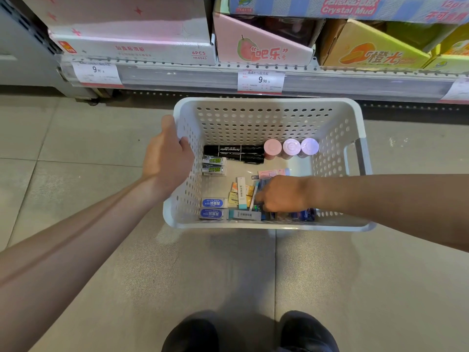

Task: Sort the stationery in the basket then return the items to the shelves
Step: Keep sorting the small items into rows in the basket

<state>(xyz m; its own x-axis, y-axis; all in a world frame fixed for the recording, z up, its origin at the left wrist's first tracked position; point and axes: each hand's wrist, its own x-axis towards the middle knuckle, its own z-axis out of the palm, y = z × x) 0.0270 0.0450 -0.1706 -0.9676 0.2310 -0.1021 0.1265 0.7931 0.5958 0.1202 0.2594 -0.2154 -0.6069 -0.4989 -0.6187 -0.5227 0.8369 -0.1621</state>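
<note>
a: we log the shelf (253,80) behind, the white basket (266,226) on the floor before it. our left hand (167,161) grips its left wall, fingers curled over the rim.

b: our right hand (281,194) is down in the near-right corner, fingers curled among the blue packets (303,215); whether they pinch one, we cannot tell.

a: the boxed erasers (213,208) lie left of that hand, long axes across; right is nearer.

Grey tiled floor (76,138), with the toes of two black shoes (193,334) at the bottom edge. Above it, white paper price tags (260,81), each reading 9.90; a pink pear-printed carton (261,49) stands beside a yellow orange-printed carton (368,52).
</note>
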